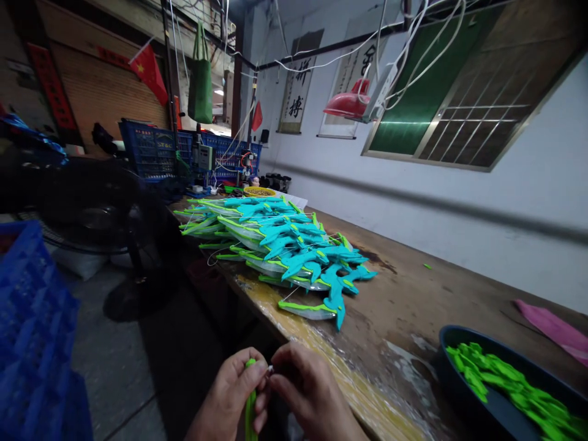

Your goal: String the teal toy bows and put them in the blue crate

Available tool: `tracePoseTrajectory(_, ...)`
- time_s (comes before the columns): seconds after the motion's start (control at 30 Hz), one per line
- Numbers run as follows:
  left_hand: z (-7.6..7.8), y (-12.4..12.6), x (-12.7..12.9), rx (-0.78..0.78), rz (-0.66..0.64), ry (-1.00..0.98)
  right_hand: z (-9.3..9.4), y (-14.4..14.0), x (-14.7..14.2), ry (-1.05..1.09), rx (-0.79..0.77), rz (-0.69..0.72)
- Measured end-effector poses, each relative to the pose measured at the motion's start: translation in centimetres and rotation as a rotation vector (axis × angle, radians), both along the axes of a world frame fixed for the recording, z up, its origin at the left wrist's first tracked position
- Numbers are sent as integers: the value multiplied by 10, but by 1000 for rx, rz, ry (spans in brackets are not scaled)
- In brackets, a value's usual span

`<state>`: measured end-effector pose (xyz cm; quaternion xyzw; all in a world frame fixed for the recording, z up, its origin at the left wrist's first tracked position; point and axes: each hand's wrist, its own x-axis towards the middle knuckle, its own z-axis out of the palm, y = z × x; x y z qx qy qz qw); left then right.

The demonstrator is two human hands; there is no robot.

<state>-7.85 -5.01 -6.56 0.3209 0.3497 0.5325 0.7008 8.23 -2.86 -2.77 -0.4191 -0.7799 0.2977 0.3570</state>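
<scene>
My left hand (229,392) grips a bright green plastic strip (250,410) that runs down between its fingers. My right hand (305,389) pinches a small shiny metal piece (270,369) at the strip's top end, fingertips touching those of the left hand. Both hands are low in the view, just in front of the near edge of a worn wooden workbench (413,294). A long pile of turquoise and green plastic fish-shaped parts (285,245) lies on the bench beyond the hands.
A dark round basin (448,343) with several green plastic pieces (505,380) sits at the right. A pink cloth (551,324) lies by the wall. Blue crates (32,331) stand at the left, a black fan (92,208) behind them, more blue crates (151,147) at the bench's far end.
</scene>
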Motion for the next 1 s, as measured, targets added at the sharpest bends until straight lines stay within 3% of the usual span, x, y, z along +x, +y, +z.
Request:
tracePoseTrajectory(0.4,3,-2,2,46,-24,45,-3,-15,-9,92,47,-52)
tracePoseTrajectory(0.5,6,-3,2,41,-33,60,-1,-12,-9,0,238,-74)
tracePoseTrajectory(0.6,6,-3,-1,53,3,84,-2,-4,-4,-144,539,-229)
tracePoseTrajectory(0.7,4,-3,-1,46,35,76,-3,0,0,-216,607,-310)
tracePoseTrajectory(0.87,8,4,-3,36,-12,-56,2,-3,-6,-247,579,-119)
tracePoseTrajectory(1.0,29,23,-28,120,-28,-117,14,-5,-11,-340,828,29)
